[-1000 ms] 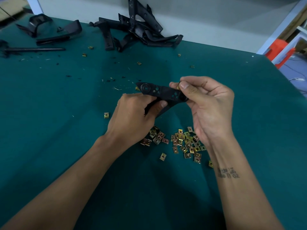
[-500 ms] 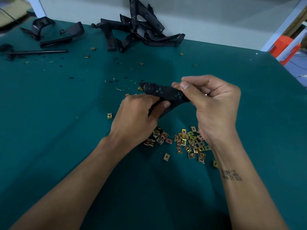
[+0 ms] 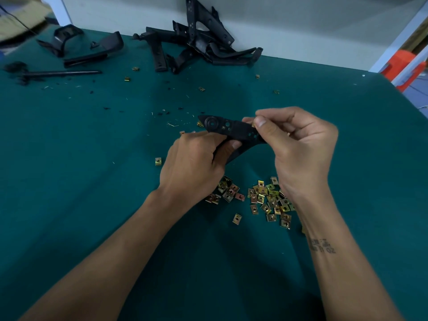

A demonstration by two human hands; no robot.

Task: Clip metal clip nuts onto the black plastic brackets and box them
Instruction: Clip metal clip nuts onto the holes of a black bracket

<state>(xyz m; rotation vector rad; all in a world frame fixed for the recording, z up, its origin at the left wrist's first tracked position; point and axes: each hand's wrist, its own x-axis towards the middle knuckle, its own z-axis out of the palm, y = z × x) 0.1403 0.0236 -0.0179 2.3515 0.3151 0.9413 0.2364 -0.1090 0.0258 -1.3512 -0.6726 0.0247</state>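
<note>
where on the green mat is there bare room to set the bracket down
Widest bare patch: left of the left hand, below the black rod. Also free on the right, beyond the right hand. Crowded: the clip nut pile under the wrists, the spare brackets along the far edge, and debris beyond the held bracket.

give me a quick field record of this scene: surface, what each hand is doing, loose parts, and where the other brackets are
surface: green table mat
left hand: grips the lower part of the black bracket
right hand: pinches a clip nut at the bracket's right end
loose parts: pile of clip nuts under the hands, a few strays further back
other brackets: heap of black brackets at the far edge by the wall
box: none in view
</note>
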